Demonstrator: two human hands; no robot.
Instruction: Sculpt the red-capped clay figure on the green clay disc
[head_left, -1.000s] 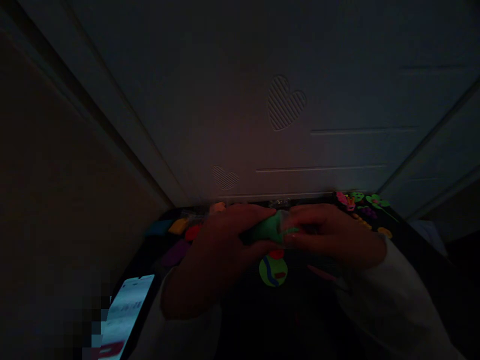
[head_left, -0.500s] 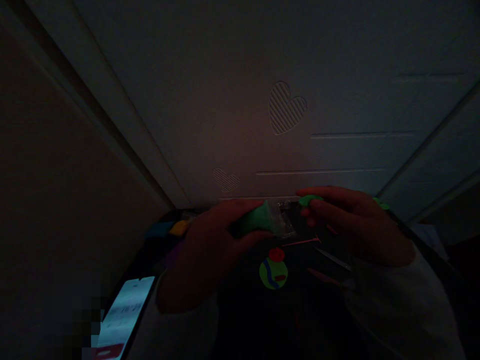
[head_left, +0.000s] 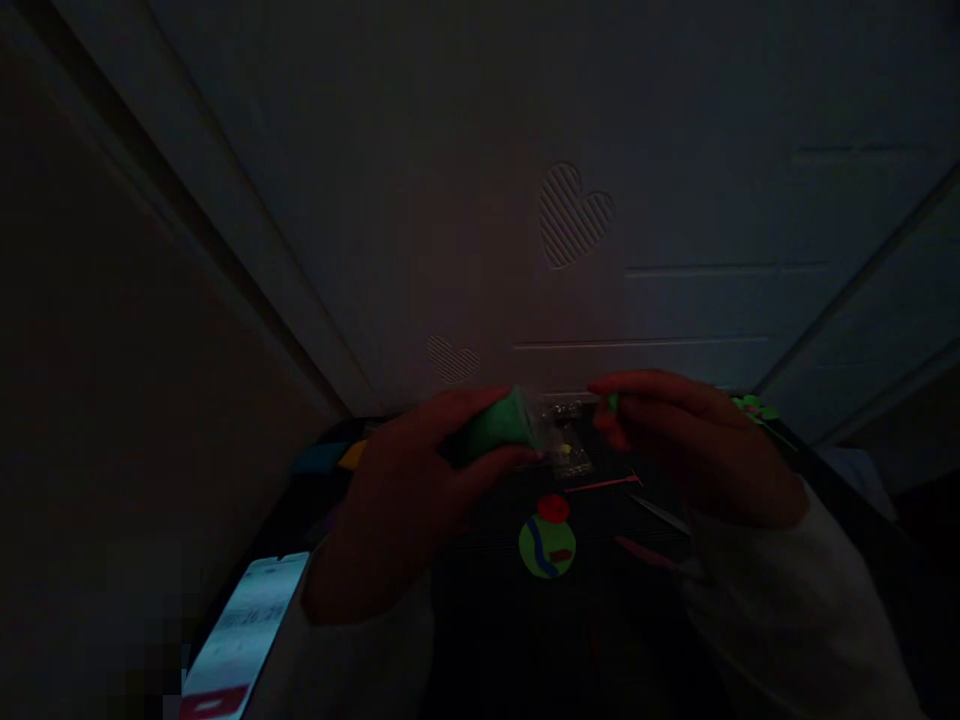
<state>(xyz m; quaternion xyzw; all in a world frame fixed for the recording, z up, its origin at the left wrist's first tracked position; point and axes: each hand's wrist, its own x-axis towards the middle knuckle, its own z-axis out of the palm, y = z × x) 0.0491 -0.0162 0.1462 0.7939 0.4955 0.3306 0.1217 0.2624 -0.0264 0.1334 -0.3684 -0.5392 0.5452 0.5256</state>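
My left hand (head_left: 409, 500) is closed around a clear plastic bag of green modelling clay (head_left: 499, 425), whose loose mouth points to the right. Apart from it, my right hand (head_left: 690, 440) pinches a small bit of green clay (head_left: 613, 402) between thumb and fingers. Below the hands lies a flat light-green clay disc (head_left: 529, 560) bearing a blue wavy strip and a dark red piece. A round red clay piece (head_left: 553, 508) touches its upper edge. The room is very dark, so finger detail is faint.
A lit phone (head_left: 251, 625) lies at the left. Blue (head_left: 321, 459) and yellow (head_left: 352, 456) clay packs sit at the back left. A pink stick tool (head_left: 604, 485), a pointed blade-like tool (head_left: 660, 513), and a pink tool (head_left: 643, 552) lie right of the disc. Green clay flower (head_left: 759, 408) stands back right.
My right hand has pulled away to the right from the bag, carrying a bit of green clay. My left hand has shifted slightly left with the bag.
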